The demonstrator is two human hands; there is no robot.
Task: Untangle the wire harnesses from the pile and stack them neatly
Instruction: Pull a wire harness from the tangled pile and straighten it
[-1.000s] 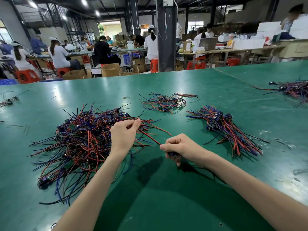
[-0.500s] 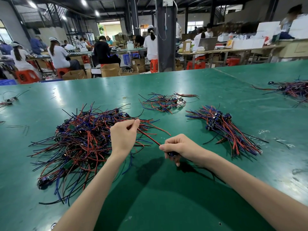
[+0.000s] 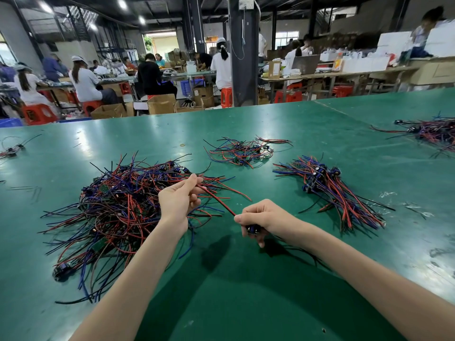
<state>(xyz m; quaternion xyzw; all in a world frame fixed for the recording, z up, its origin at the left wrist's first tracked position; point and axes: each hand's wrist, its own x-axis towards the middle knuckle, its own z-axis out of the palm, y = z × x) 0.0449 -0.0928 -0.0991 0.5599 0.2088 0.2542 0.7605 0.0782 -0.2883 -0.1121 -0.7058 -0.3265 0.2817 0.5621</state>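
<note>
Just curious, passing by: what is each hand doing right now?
Left hand: closed, pinching a red wire.
Right hand: closed on that wire's blue connector.

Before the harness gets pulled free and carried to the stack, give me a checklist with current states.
1. Right hand closed on the harness's blue connector: ok.
2. Left hand pinching the red wire: ok.
3. Wire taut between the hands: ok.
4. Other wires of this harness clear of the tangled pile: cannot tell.
5. Neat stack on the right reachable, nothing in the way: ok.
</note>
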